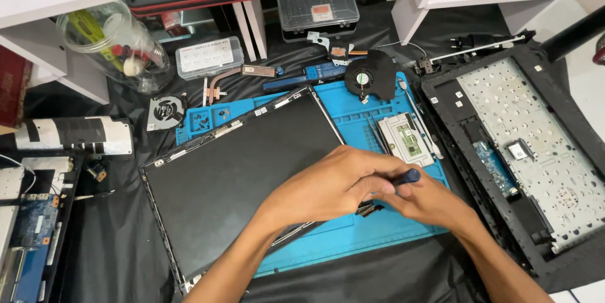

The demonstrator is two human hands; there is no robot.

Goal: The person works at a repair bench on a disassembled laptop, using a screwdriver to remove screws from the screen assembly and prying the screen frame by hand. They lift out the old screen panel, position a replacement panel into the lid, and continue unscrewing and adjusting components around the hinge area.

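A dark laptop screen panel [233,170] lies tilted on a blue work mat [353,107]. My left hand [334,183] rests over the panel's lower right corner, fingers curled near a small black hinge part [368,209]. My right hand [428,202] sits just right of it, gripping a screwdriver with a blue-black handle [403,177] pointed down at that corner. Both hands touch each other; the screwdriver's tip is hidden behind my fingers.
A laptop base with the keyboard's underside [535,145] lies to the right. On the mat are a touchpad part [408,139] and a black fan [368,76]. A small fan [167,110], clear screw boxes [208,57], a plastic jar [113,41] and a circuit board [31,227] lie left.
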